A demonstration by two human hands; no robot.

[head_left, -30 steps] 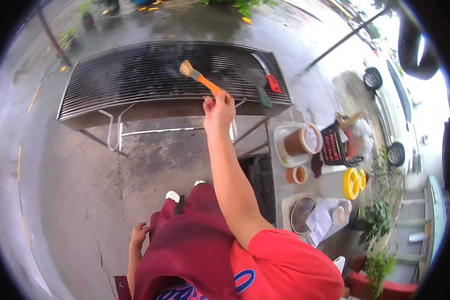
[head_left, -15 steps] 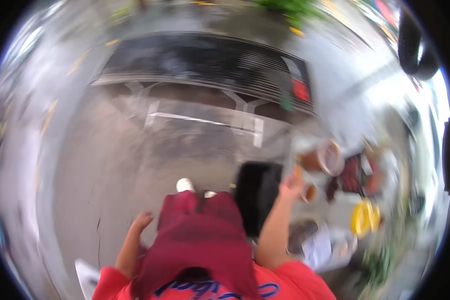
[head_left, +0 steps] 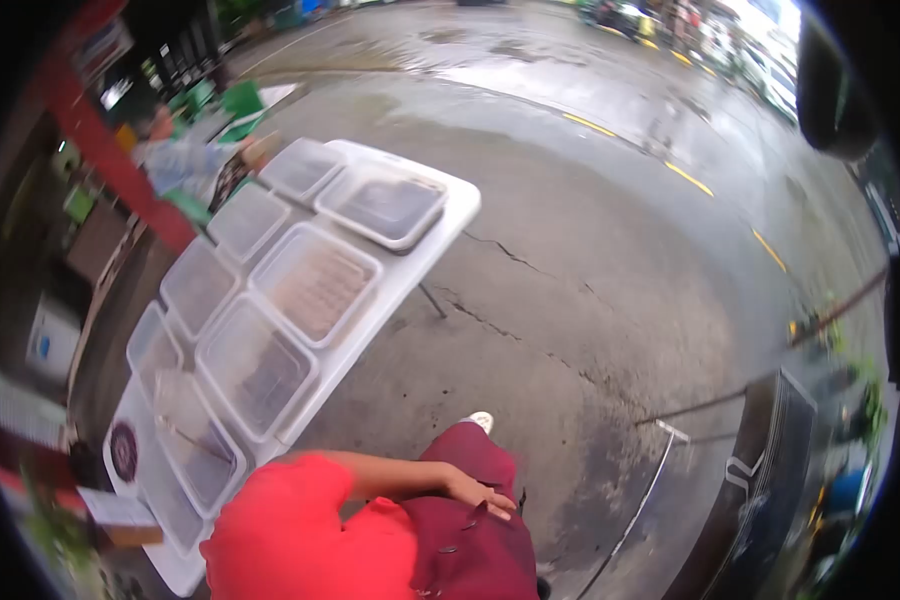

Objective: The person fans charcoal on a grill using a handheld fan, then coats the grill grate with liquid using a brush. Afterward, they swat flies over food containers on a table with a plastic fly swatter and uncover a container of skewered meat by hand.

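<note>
My left hand (head_left: 482,496) rests across the front of my maroon apron (head_left: 475,550), its fingers stretched out and lying on the cloth. Nothing shows in that hand. My right hand is out of view. To my left stands a white table (head_left: 455,205) holding several lidded plastic containers. Rows of small brownish pieces show dimly through one container (head_left: 317,282). Near my shoulder, a tongs-like utensil (head_left: 195,440) lies over another container (head_left: 205,465); its exact kind is unclear.
A dark slatted bench (head_left: 770,480) and a white metal bar (head_left: 635,505) are at the right. Beyond the table, a person in a light patterned top (head_left: 185,165) sits by green chairs (head_left: 242,108). A red post (head_left: 115,150) rises at the left. The concrete floor (head_left: 550,270) is cracked.
My view has swung left, from a table with pots and a yellow item to the one with containers. My left hand has come from my side onto the apron. My right hand has left view.
</note>
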